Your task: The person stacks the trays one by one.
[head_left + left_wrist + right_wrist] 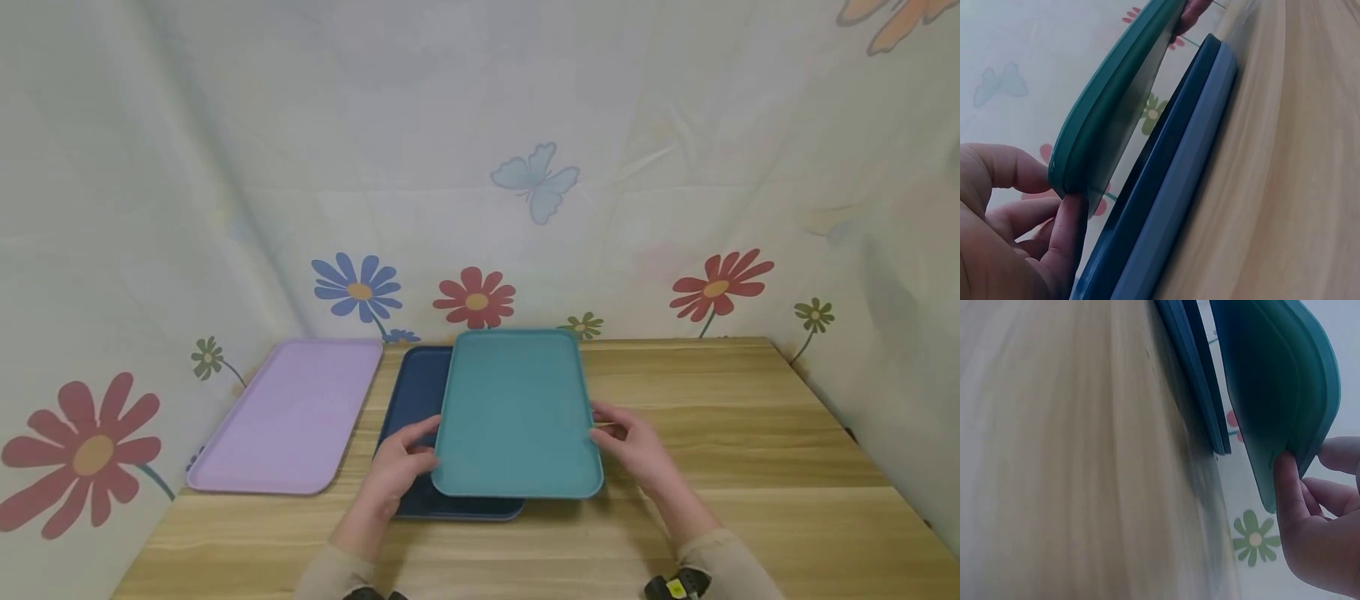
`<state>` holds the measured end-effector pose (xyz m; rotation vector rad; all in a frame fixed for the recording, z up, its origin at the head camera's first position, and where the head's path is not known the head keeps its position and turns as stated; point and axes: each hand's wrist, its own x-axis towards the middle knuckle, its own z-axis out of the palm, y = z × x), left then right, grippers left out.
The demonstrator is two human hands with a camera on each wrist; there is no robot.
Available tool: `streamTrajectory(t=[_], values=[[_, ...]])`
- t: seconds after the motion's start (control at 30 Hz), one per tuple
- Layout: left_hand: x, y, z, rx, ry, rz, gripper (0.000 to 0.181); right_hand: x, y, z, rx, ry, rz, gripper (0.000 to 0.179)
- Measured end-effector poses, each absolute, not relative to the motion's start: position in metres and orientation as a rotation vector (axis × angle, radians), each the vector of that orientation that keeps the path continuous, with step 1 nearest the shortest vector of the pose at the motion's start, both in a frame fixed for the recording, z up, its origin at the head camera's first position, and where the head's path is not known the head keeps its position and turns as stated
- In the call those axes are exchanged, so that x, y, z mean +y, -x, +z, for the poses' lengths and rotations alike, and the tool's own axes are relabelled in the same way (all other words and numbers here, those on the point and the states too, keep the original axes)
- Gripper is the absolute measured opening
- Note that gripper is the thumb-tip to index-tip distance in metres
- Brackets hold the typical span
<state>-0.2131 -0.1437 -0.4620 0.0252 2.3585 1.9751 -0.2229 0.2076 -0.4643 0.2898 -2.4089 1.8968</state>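
Both hands hold a teal tray (517,408) level in the air by its two long sides. My left hand (401,462) grips its left edge, the thumb at the rim and fingers underneath, as the left wrist view shows. On the opposite edge, my right hand (630,442) pinches the rim, with fingertips against the tray's underside (1266,381). Below and slightly left lies a navy tray (420,383), partly hidden by the teal one. A lighter blue band (1179,169) runs along under the navy rim. A gap shows between the teal tray and the navy one.
A lilac tray (292,417) lies flat at the left of the wooden table (735,417). Behind the table's back edge hangs a pale cloth (420,200) printed with flowers and butterflies, which also runs along both sides.
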Motion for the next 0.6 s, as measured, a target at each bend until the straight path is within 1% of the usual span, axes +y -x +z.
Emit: streamTrajectory(t=[0.6], values=[[-0.185, 0.214, -0.455, 2.358, -0.024, 1.943, 0.062, 0.170, 0.227, -0.466, -2.382, -0.309, 1.979, 0.047]])
